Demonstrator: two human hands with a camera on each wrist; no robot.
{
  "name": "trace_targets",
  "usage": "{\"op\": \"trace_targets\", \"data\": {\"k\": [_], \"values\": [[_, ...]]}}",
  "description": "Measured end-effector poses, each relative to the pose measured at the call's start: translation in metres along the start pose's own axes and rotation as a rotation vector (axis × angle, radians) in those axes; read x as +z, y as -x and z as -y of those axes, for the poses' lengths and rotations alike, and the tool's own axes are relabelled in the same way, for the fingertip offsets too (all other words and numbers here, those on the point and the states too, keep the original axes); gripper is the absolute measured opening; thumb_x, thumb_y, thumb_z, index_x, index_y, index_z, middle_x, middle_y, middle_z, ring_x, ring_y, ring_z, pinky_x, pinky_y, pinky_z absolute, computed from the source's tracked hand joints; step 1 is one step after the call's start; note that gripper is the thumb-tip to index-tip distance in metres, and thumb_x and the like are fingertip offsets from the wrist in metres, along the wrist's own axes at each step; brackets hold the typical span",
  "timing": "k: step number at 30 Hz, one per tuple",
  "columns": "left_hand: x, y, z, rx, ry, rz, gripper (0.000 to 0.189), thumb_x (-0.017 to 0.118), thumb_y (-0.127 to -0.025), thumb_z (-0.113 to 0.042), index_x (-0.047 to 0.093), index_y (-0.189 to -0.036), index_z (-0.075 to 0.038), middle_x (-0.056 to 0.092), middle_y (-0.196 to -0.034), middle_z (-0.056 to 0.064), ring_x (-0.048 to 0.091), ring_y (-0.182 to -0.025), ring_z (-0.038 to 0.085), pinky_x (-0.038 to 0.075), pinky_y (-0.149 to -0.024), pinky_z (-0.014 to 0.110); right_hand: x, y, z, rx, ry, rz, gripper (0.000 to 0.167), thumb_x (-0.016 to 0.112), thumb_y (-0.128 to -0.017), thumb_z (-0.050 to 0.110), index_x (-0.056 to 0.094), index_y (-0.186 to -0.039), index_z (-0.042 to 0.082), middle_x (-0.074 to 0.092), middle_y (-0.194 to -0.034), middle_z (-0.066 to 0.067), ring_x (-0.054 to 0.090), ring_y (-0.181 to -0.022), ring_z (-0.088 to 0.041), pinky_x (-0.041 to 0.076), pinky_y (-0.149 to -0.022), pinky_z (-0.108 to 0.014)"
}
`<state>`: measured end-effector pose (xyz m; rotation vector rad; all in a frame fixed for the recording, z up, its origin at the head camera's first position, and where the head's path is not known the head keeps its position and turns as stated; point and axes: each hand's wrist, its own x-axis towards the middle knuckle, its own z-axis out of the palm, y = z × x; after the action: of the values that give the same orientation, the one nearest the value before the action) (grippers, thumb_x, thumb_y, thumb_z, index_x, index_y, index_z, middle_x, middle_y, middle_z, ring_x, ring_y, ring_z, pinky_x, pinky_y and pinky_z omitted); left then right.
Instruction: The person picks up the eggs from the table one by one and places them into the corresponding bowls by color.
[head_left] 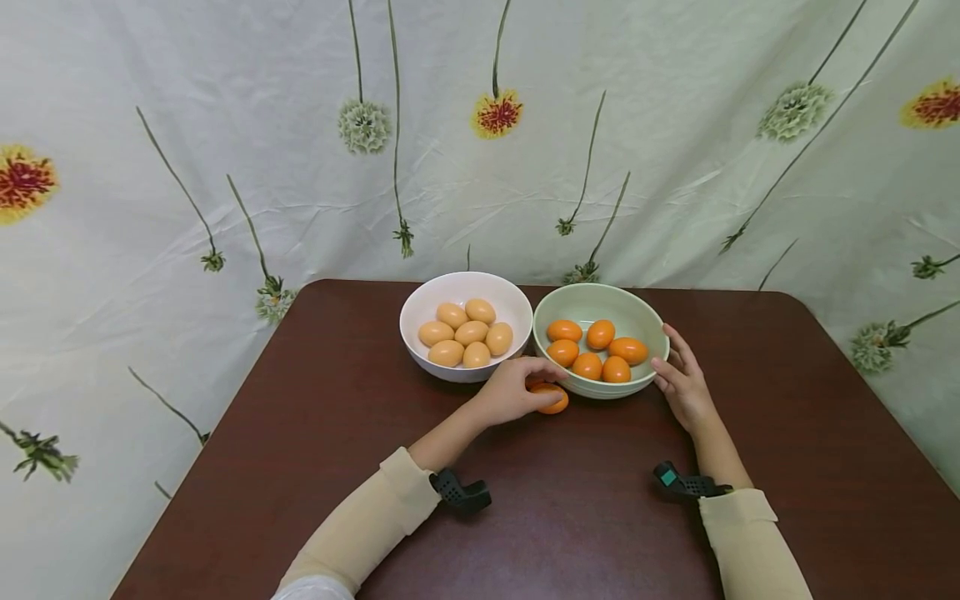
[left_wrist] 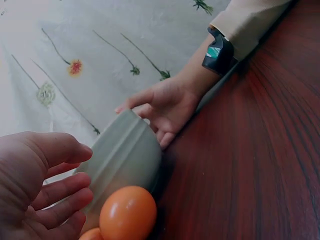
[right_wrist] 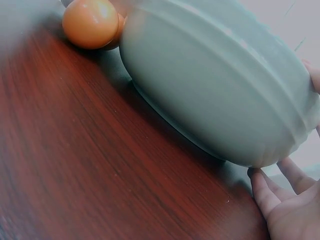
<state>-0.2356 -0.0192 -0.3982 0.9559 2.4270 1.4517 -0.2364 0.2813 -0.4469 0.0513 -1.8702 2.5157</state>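
Note:
My left hand [head_left: 519, 390] reaches over orange eggs on the table at the near left side of the green bowl [head_left: 600, 392]. One orange egg [head_left: 553, 400] shows beyond the thumb; a second is mostly hidden behind the hand. From the left wrist, the fingers [left_wrist: 70, 207] are loosely bent and apart from the thumb, with a glossy orange egg [left_wrist: 128, 214] just beside them. My right hand [head_left: 684, 387] holds the bowl's right side, fingers and thumb spread along its outside from rim to lower wall. Several orange eggs [head_left: 600, 334] lie inside this bowl.
A white bowl [head_left: 414, 354] holding several tan eggs [head_left: 471, 333] stands directly left of the green one. Both are near the back edge of the dark wooden table [head_left: 577, 500]. Behind hangs a flower-patterned cloth [head_left: 465, 192]. Each wrist wears a black band [head_left: 459, 492].

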Motion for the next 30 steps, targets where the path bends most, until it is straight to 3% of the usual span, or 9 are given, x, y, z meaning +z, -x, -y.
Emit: {"op": "trace_targets", "data": {"k": [19, 30], "values": [[0.001, 0.009, 0.011, 0.021, -0.155, 0.026, 0.029, 0.073, -0.087, -0.014, 0.070, -0.114, -0.006, 0.068, -0.112, 0.003, 0.060, -0.105, 0.015, 0.045, -0.095, 0.027, 0.000, -0.001, 0.000, -0.005, -0.012, -0.004, 0.060, 0.054, -0.099, 0.009, 0.031, -0.153, 0.022, 0.031, -0.136, -0.003, 0.039, -0.121, -0.017, 0.047, -0.089, -0.019], [0.009, 0.011, 0.015, 0.025, -0.221, 0.057, 0.030, 0.073, -0.086, -0.016, 0.069, -0.114, -0.007, 0.068, -0.111, 0.003, 0.058, -0.103, 0.016, 0.044, -0.094, 0.029, -0.001, -0.001, -0.001, 0.008, -0.006, -0.011, 0.059, 0.054, -0.099, 0.009, 0.033, -0.152, 0.024, 0.030, -0.136, -0.004, 0.039, -0.120, -0.018, 0.047, -0.089, -0.019]]}}
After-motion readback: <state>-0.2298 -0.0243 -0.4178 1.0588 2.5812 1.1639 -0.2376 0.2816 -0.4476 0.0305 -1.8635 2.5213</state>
